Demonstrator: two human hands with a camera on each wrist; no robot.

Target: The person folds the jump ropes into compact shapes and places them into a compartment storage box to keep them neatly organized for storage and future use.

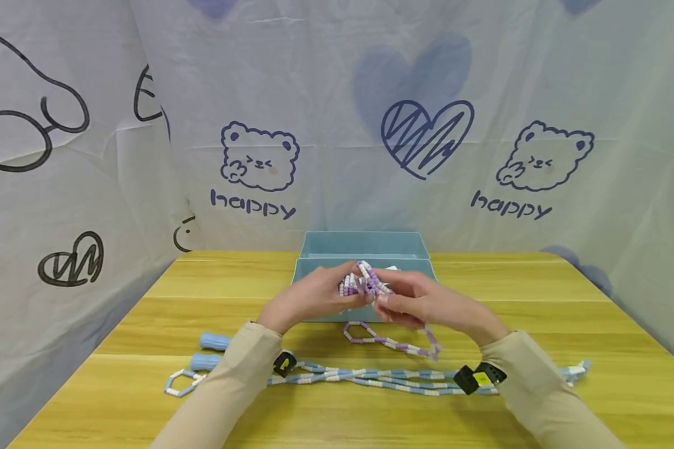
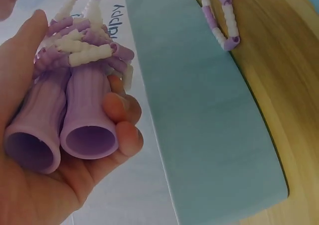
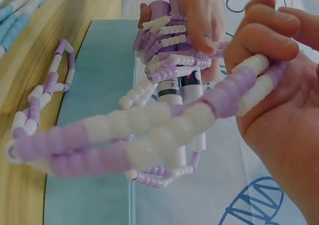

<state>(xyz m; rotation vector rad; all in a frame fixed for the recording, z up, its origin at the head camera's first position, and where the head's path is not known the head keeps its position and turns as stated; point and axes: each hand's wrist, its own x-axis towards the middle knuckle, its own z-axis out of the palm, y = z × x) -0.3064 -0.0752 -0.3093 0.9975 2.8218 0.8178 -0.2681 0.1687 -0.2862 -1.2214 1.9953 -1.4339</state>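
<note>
My left hand (image 1: 317, 292) grips two purple handles (image 2: 89, 113) of a beaded jump rope, side by side with their hollow ends showing in the left wrist view. Purple and white beaded rope (image 2: 82, 51) is wound around the bundle above them. To its right, my right hand (image 1: 421, 298) holds a doubled length of the same rope (image 3: 229, 93) between curled fingers. A loose looped end (image 1: 365, 332) hangs below the hands, in front of the box.
Behind the hands a light blue box (image 1: 365, 244) stands on the wooden table (image 1: 118, 374). A blue and white beaded jump rope (image 1: 371, 374) lies stretched across the front, its blue handles (image 1: 205, 361) at the left. Two white cylinders with dark bands (image 3: 169, 88) show beneath the bundle.
</note>
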